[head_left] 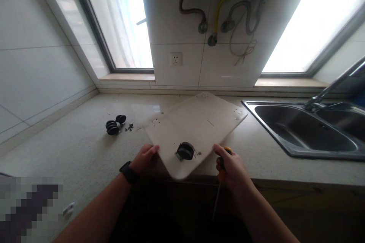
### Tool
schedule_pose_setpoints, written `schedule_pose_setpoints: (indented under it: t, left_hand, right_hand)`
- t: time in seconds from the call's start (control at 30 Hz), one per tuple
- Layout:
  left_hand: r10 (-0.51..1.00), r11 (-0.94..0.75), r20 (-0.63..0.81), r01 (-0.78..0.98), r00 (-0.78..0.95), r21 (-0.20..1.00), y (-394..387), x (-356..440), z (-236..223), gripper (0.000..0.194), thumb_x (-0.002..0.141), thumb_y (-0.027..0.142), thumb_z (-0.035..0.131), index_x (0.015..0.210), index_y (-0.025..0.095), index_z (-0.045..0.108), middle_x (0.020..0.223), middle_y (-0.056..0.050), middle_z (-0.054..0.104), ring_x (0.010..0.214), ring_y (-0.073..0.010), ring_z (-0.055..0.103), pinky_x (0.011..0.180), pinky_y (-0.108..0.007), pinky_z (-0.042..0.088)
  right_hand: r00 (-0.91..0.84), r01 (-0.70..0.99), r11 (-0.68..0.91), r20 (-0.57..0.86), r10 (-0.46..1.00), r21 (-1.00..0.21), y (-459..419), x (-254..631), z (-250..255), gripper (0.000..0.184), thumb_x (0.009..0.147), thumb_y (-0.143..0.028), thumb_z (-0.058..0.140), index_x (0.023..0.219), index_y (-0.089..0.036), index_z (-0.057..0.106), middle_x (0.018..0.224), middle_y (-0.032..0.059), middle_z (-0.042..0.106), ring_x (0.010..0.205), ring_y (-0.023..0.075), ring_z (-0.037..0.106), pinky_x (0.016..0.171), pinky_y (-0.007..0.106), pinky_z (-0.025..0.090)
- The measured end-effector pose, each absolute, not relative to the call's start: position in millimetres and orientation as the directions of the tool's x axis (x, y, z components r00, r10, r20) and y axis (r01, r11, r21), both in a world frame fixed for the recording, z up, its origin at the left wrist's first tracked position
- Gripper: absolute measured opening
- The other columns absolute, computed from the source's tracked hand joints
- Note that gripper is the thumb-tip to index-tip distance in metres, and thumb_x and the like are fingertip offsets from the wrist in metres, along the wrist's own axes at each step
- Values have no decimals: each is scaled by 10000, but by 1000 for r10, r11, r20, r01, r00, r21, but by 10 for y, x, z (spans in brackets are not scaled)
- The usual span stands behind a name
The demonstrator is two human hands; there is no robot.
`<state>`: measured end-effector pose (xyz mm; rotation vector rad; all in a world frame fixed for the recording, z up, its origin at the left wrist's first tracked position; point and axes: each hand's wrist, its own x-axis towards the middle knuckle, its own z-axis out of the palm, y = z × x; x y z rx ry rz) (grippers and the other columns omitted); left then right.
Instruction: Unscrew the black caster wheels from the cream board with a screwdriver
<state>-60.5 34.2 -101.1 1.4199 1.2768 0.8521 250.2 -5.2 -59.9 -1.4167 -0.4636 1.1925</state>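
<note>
A cream square board (199, 125) lies on the kitchen counter (71, 148), one rounded corner hanging over the front edge. A black caster wheel (185, 150) is mounted near that corner. My left hand (146, 158), with a black watch on the wrist, grips the board's left edge beside the corner. My right hand (230, 167) touches the board's right edge and is closed on an orange-and-black screwdriver (221, 171), whose shaft points down below the counter edge.
Two loose black casters (114, 125) and several small screws (129, 128) lie on the counter to the left. A steel sink (308, 129) with a tap (330, 89) is at the right. Wall socket (176, 59) and hoses (216, 11) are behind, between two windows.
</note>
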Motion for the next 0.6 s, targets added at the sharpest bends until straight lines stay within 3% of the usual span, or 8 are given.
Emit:
schedule_pose_setpoints:
  t: [0.1,0.27,0.43,0.6]
  left_hand:
    - [992,48,-76,254,100,966,391,-618,-1043,590,905,622,467,516,182,528,491,-17,522,471,-133,450,483,-257,351]
    - [998,32,-42,245,37,969,456,-621,-1055,576,937,591,462,557,173,577,534,-19,538,516,-144,469,537,-266,387]
    - [1000,7,-14,248,24,969,448,-583,-1005,617,912,678,441,576,177,567,531,5,481,503,-137,417,530,-267,375]
    - [999,-36,42,310,-12,950,433,-540,-930,619,907,717,407,592,195,519,539,12,457,508,-143,401,514,-278,339]
  right_hand:
    - [388,-381,-248,-398,831,-891,-55,2561,-594,429,605,-387,888,836,-147,617,649,-44,592,440,61,504,341,170,382]
    - [402,-492,-148,-375,836,-858,227,2928,-576,380,673,-406,810,913,-214,589,818,-32,667,442,42,501,335,156,397]
    - [356,-546,-135,-375,856,-827,437,3185,-579,313,738,-409,764,878,-241,541,735,-41,643,418,61,495,318,162,414]
    - [258,-570,-164,-365,895,-805,491,3234,-644,263,740,-308,763,827,-224,530,646,-46,609,399,67,486,300,155,398]
